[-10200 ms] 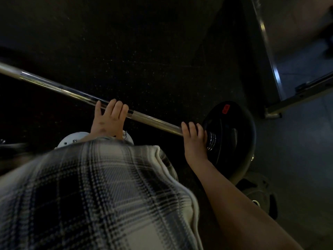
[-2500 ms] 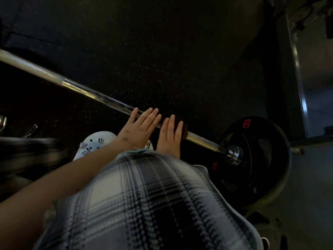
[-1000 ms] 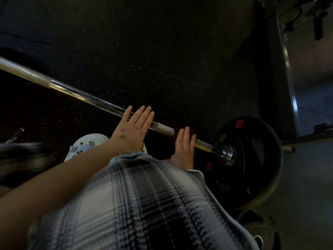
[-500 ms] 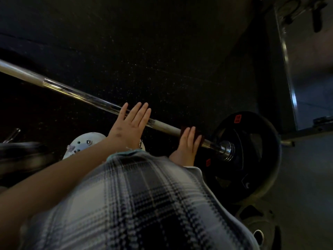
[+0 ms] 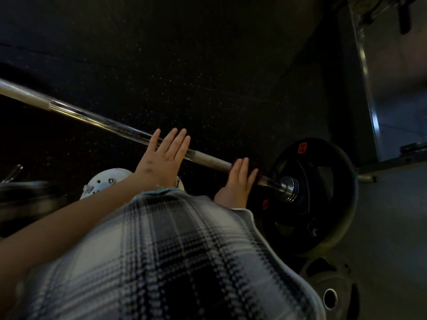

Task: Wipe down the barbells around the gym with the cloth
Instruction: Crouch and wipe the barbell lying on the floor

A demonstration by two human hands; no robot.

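**Where the cloth meets the bar: barbell, plate end**

Because the barbell (image 5: 111,123) lies low across the dark speckled floor (image 5: 208,65), the person bends over it and works from above.

- Item 1, barbell: its shaft runs from upper left down to lower right. It sits in front of the person's knees and ends in a chrome collar (image 5: 287,188) and a black weight plate (image 5: 318,197).
- Item 2, cloth (image 5: 260,176): dark, and mostly hidden. It is wrapped on the shaft just beside the collar, and only its edges show.
- Item 3, right hand (image 5: 238,181): its fingers (image 5: 242,165) lie together, bent over the bar and clamping the cloth to it. The thumb is hidden. This is judged to be the wiping grip, placed for the last stretch before the collar.
- Item 4, left hand (image 5: 161,158): it lies flat on the shaft with its fingers (image 5: 175,139) straight and slightly apart, holding nothing. It is likely there to stop the bar rolling.
- Item 5, surroundings: a plaid garment (image 5: 173,262) fills the foreground. A white shoe (image 5: 104,181) sits below the left hand. A second plate (image 5: 330,289) lies on the floor, and a metal rack frame (image 5: 367,88) stands at the right.
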